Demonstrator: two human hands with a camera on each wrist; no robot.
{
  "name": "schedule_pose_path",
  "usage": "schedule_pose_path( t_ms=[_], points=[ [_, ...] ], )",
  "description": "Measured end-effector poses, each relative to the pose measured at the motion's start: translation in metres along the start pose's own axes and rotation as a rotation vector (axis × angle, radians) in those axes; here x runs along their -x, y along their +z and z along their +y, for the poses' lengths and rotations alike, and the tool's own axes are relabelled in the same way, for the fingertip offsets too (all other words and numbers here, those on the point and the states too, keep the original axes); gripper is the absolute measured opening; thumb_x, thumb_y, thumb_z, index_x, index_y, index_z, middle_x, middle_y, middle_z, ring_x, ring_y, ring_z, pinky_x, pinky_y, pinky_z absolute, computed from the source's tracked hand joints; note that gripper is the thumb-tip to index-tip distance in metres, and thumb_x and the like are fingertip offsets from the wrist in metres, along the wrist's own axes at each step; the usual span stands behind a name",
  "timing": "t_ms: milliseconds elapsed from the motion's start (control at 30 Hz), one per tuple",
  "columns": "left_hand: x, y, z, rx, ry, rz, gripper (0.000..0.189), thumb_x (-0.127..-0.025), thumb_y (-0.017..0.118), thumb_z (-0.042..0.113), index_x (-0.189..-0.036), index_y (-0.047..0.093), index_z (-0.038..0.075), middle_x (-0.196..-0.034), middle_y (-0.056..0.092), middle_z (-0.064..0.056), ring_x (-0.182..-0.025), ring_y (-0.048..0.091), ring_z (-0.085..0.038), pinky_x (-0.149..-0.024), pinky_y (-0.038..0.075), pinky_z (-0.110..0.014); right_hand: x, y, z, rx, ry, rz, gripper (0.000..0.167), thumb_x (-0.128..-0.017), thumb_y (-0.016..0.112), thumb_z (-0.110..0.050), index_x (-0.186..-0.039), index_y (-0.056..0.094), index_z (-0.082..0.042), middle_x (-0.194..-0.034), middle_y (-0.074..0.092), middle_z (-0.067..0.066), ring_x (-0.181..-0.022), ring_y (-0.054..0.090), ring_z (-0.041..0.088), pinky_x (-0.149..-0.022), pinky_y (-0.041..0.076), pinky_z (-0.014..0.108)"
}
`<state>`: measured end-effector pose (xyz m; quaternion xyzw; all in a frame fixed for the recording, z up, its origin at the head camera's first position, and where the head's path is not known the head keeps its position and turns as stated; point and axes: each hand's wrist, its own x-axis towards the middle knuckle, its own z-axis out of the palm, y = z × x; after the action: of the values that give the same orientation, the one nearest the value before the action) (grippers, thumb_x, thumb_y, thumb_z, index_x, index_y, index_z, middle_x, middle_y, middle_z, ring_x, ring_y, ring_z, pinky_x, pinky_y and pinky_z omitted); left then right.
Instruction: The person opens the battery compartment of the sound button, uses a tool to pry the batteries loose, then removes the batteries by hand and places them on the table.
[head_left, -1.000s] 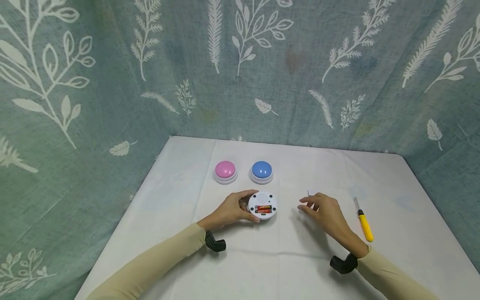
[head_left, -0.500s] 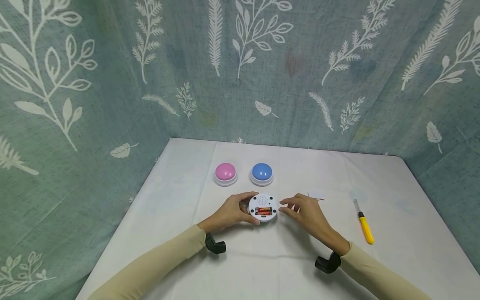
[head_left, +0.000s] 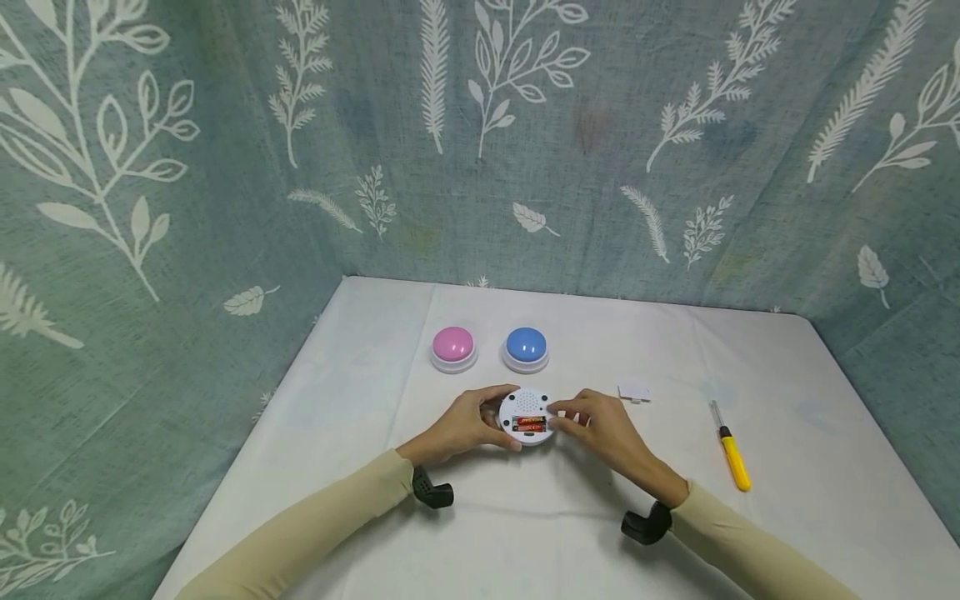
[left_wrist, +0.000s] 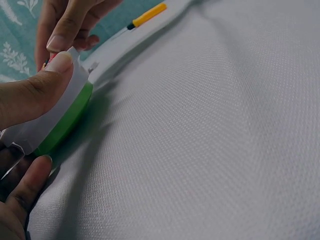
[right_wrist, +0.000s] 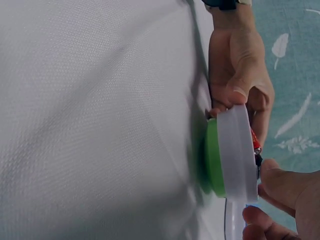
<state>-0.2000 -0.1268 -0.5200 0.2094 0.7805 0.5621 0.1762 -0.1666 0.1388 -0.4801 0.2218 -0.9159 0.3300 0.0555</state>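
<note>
Backing the scene across the upper half of the head frame: a teal curtain (head_left: 480, 142) printed with white leaves. Below it, filling the lower half: a white-clothed table (head_left: 525, 533).

Reaching in from the lower left, in a beige sleeve: the left hand (head_left: 463, 423), fingers and thumb curled round the left rim of the upturned button (head_left: 527, 415) just below frame centre, gripping it. Seen in the left wrist view: thumb pressed on the white rim (left_wrist: 55, 107), green dome facing down against the cloth.

Coming from the lower right: the right hand (head_left: 597, 423), fingers bent, tips at the right edge of the upturned button by its open battery bay, red cells showing. Whether pinching anything or only touching: cannot tell. In the right wrist view, at the lower right corner: the fingertips (right_wrist: 280, 185) against the white base, beside the red cells.

Farther back, above the hands, side by side and apart: a blue button (head_left: 525, 347) and, left of it, a pink button (head_left: 453, 347), both dome up.

Right of centre, lying flat: a yellow screwdriver (head_left: 731, 450), well apart from the hands.

Between the screwdriver and the right hand, slightly higher: a small white cover plate (head_left: 633, 391).
</note>
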Motion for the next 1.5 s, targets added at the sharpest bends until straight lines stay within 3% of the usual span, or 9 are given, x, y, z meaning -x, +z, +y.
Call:
schedule_pose_path(
  t_ms=[400,800,967,1200,1500],
  points=[
    [0.001,0.001,0.001,-0.025,-0.010,0.017,0.092,-0.069,0.098,0.027,-0.149,0.055,0.021,-0.118,0.067,0.003,-0.079,0.065,-0.017,-0.068,0.053,-0.026,0.000,0.006,-0.001,-0.032,-0.017,-0.016,0.016,-0.084,0.086,-0.021,-0.100,0.084,-0.019,-0.080,0.062,-0.011,-0.070,0.052,0.006,-0.061,0.045,0.025],
    [0.002,0.001,0.001,-0.013,-0.011,0.014,0.091,-0.069,0.099,0.025,-0.148,0.055,0.024,-0.120,0.067,0.003,-0.081,0.065,-0.017,-0.070,0.054,-0.026,-0.003,0.007,-0.003,-0.058,-0.047,0.024,0.012,-0.081,0.089,-0.019,-0.092,0.083,-0.019,-0.080,0.061,-0.012,-0.070,0.052,0.008,-0.061,0.044,0.025],
    [0.002,0.001,0.000,-0.024,-0.011,0.018,0.092,-0.069,0.098,0.027,-0.149,0.054,0.023,-0.119,0.067,0.004,-0.081,0.065,-0.017,-0.069,0.054,-0.026,-0.004,0.003,-0.002,-0.048,-0.062,0.020,0.009,-0.084,0.087,-0.017,-0.091,0.082,-0.018,-0.082,0.065,-0.013,-0.069,0.054,0.006,-0.061,0.045,0.024],
    [0.003,0.001,0.000,0.006,0.004,0.010,0.090,-0.070,0.098,0.023,-0.149,0.054,0.023,-0.121,0.068,0.002,-0.086,0.067,-0.019,-0.074,0.056,-0.028,-0.003,-0.010,-0.003,-0.076,-0.003,-0.013,0.009,-0.086,0.085,-0.016,-0.094,0.081,-0.018,-0.075,0.066,-0.016,-0.065,0.054,0.005,-0.060,0.044,0.025],
    [0.002,0.003,0.001,0.008,-0.006,0.017,0.090,-0.069,0.098,0.022,-0.148,0.055,0.023,-0.121,0.067,0.003,-0.084,0.065,-0.018,-0.072,0.054,-0.026,0.000,-0.017,0.004,-0.047,-0.008,-0.053,0.010,-0.086,0.084,-0.016,-0.096,0.083,-0.019,-0.078,0.067,-0.017,-0.064,0.053,0.004,-0.060,0.043,0.025]
  ],
)
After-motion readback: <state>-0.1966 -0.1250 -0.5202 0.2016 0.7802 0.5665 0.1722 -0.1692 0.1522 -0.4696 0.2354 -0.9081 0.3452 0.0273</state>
